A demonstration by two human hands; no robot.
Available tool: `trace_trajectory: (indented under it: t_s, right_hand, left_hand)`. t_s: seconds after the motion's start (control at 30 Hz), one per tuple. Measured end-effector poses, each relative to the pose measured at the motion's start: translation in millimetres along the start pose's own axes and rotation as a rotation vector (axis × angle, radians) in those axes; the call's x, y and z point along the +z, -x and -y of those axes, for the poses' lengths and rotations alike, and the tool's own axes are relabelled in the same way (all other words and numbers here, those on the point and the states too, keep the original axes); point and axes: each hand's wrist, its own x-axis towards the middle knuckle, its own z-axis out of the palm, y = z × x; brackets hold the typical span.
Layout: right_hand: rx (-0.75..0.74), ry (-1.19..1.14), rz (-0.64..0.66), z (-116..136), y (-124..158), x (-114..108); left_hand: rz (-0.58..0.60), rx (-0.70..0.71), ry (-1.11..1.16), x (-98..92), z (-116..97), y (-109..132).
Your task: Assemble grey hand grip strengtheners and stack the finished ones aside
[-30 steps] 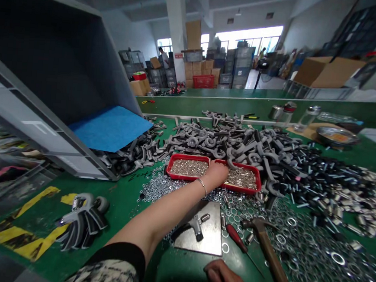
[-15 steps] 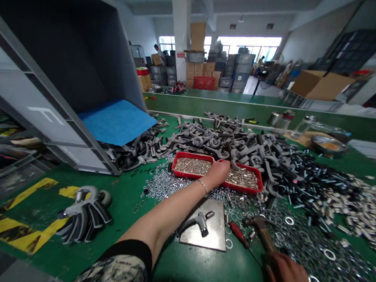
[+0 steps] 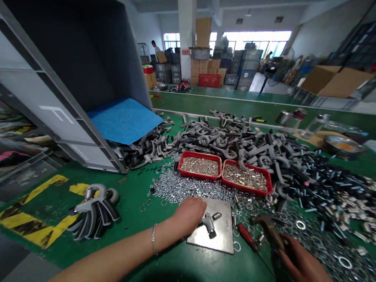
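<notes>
My left hand (image 3: 190, 215) is closed with its fingertips together, at the upper left of a flat metal plate (image 3: 222, 243). What it pinches, if anything, is hidden. Beside it on the plate lies a grey handle piece (image 3: 208, 224) with a black end, partly behind the hand, and a small spring (image 3: 216, 215). My right hand (image 3: 300, 260) is wrapped round the wooden handle of a claw hammer (image 3: 273, 234), whose head rests among metal rings. A red-handled screwdriver (image 3: 248, 238) lies between the plate and the hammer. Two red trays (image 3: 199, 176) of small metal pins stand behind the plate.
Grey handle pieces (image 3: 253, 142) are heaped behind the trays. Washers (image 3: 171, 187), rings (image 3: 325, 256) and black parts (image 3: 321, 182) spread around. A large grey crate (image 3: 86, 146) lies tipped at left, near a bundle of hand grips (image 3: 96, 214). Jars (image 3: 318, 123) stand at the back right.
My left hand has drawn back from the red trays to the metal plate. My right hand stays at the hammer handle. The view has shifted slightly.
</notes>
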Motion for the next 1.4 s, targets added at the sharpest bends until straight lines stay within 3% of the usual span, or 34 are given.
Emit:
trace_trajectory:
  t_s: [0.1,0.2,0.37,0.43,0.57,0.7,0.87,1.0,1.1,1.23,1.33,1.4]
  right_hand:
    - [-0.024,-0.040,-0.049,16.1,0.2,-17.5]
    - [-0.043,-0.152,-0.119,39.9,19.8,-20.6]
    - [0.012,-0.381,0.148,72.4,35.9,-2.9]
    - [-0.027,-0.382,0.123,81.7,28.2,1.4]
    - [0.010,-0.519,-0.046,104.6,16.7,-1.4]
    - [0.162,-0.676,0.135,119.0,25.5,-1.6]
    - [-0.086,-0.468,0.127,108.9,31.7,14.9]
    - [-0.122,-0.422,0.116,106.3,27.2,23.7]
    - [-0.168,-0.382,0.102,115.6,24.5,16.2]
    - [-0.310,-0.323,0.014,134.3,25.9,-3.4]
    - [-0.433,-0.258,-0.105,142.5,23.8,-6.3]
    - [-0.476,-0.161,-0.059,143.5,18.8,-1.5]
  left_hand:
    - [-0.008,-0.019,0.037,-10.0,2.3,-4.5]
    - [-0.046,-0.062,0.132,-16.8,8.9,2.0]
    - [-0.117,-0.201,0.783,-8.4,2.7,21.0]
    - [-0.186,-0.261,0.872,-1.8,-3.4,23.1]
    - [-0.277,-0.284,0.823,11.5,-10.8,18.3]
    - [-0.313,-0.267,0.747,23.6,-12.9,11.3]
    - [-0.286,-0.261,0.631,27.0,-14.3,7.8]
    - [-0.263,-0.070,0.342,20.0,-16.2,9.5]
    - [-0.238,0.027,0.169,17.8,-20.2,17.4]
    - [-0.343,-0.123,0.210,26.5,-32.6,37.5]
    - [-0.317,-0.229,0.278,35.6,-43.4,47.8]
    - [-0.290,-0.276,0.329,39.0,-47.7,48.6]
